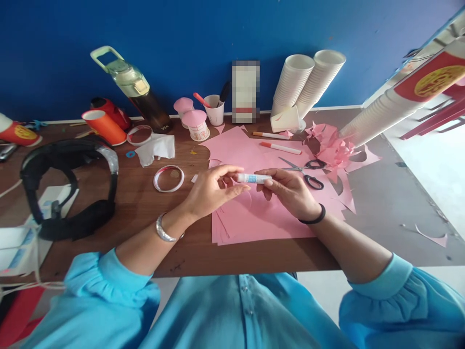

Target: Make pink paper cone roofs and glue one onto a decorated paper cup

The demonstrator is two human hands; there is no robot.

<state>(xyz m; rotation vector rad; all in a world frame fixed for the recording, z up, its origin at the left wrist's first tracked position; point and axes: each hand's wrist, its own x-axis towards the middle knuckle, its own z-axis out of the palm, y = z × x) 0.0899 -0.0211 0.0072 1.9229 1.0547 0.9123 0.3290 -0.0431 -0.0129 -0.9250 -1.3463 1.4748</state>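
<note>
A small white glue stick (253, 179) with a blue label lies level between my two hands, above a stack of pink paper (265, 220). My right hand (294, 191) pinches its right end between thumb and fingers. At the other end, the curved fingers and thumb of my left hand (214, 190) close around the tip, which they partly hide. Black-handled scissors (313, 182) lie open on the paper just beyond my right hand. Two white markers (281, 148) rest behind, near the crumpled pink scraps (332, 145).
Two small paper-cup houses with pink roofs (195, 127) stand at the back beside a pen cup (215, 114). Tall stacks of paper cups (293, 82) lean by the wall. Leftward are a bottle (145, 99), tape rolls (168, 179) and a black headset-like strap (69, 189).
</note>
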